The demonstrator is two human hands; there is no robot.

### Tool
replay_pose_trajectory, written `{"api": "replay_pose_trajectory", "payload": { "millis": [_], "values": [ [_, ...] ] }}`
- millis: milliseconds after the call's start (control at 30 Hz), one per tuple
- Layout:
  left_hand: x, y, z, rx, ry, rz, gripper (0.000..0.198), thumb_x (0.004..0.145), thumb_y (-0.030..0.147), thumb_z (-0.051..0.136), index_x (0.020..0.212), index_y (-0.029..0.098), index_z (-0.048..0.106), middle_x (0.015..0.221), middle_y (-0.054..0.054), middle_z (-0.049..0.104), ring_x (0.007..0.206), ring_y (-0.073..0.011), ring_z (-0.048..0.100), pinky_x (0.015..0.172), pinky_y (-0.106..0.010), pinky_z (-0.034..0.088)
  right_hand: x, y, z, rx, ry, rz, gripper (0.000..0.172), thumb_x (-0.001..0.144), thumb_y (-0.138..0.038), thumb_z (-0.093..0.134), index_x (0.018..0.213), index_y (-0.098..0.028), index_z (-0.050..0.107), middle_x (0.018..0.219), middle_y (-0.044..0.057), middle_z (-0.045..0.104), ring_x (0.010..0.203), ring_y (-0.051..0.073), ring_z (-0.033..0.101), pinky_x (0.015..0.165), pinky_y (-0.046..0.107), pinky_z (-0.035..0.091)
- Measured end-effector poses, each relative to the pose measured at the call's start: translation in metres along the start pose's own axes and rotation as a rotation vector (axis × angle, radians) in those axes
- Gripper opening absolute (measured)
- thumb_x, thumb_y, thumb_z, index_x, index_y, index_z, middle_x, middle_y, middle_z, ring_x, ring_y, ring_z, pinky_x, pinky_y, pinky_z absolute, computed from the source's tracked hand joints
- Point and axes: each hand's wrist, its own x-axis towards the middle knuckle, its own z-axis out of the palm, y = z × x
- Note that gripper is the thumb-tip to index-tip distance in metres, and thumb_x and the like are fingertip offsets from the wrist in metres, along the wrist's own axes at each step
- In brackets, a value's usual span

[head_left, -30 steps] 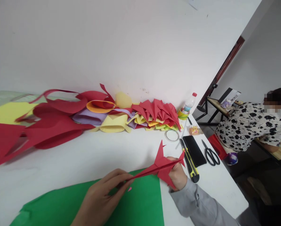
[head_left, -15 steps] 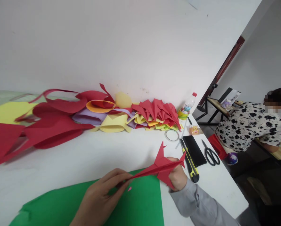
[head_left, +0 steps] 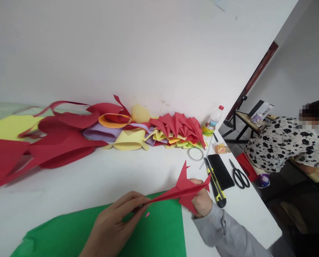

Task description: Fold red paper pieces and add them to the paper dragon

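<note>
A red folded paper plane (head_left: 184, 191) with swept wings and a split tail is held above the table between both hands. My left hand (head_left: 122, 217) pinches its narrow pointed end between thumb and fingers. Behind the wings, my right hand (head_left: 202, 202) is closed around the body near the tail; its fingers are partly hidden by the paper. Under the hands lies a green sheet (head_left: 159, 232), with a small pink scrap (head_left: 147, 214) on it.
Along the wall stand cut and folded papers (head_left: 129, 139) and a stack of red folded planes (head_left: 178, 125). To the right are a bottle (head_left: 212, 121), a tape roll (head_left: 195, 154), a utility knife (head_left: 215, 184), a phone (head_left: 220, 171) and scissors (head_left: 239, 175). A person (head_left: 279, 142) bends over another table.
</note>
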Motion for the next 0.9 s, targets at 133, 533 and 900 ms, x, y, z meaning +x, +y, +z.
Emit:
{"api": "replay_pose_trajectory", "payload": {
  "millis": [133,533,900],
  "values": [
    [0.000,-0.001,0.001,0.006,-0.024,-0.001,0.023,0.083,0.040,0.054,0.071,0.026,0.068,0.067,0.003,0.070,0.058,-0.0132,0.067,0.055,-0.016,0.052,0.001,0.001,0.003,0.082,-0.020,0.018,0.027,0.050,-0.027,0.089,0.066,-0.016,0.071,0.056,0.002,0.069,0.054,0.020,0.065,0.055,0.031,0.056],
    [-0.007,-0.004,0.002,-0.044,-0.048,0.086,0.015,0.083,0.037,0.059,0.077,0.028,0.069,0.071,0.002,0.070,0.061,-0.0126,0.067,0.058,-0.015,0.052,0.005,0.012,0.001,0.305,-0.071,0.112,0.035,0.061,-0.042,0.085,0.077,-0.014,0.072,0.065,0.006,0.072,0.057,0.019,0.068,0.062,0.032,0.057],
    [-0.022,0.000,0.000,-0.094,-0.025,0.014,0.023,0.087,0.041,0.052,0.086,0.030,0.072,0.086,-0.001,0.073,0.077,-0.0156,0.069,0.070,-0.018,0.054,0.008,0.002,-0.008,0.554,-0.197,0.353,0.028,0.069,-0.038,0.053,0.053,-0.016,0.059,0.046,0.002,0.051,0.047,0.016,0.048,0.056,0.033,0.047]
  ]
}}
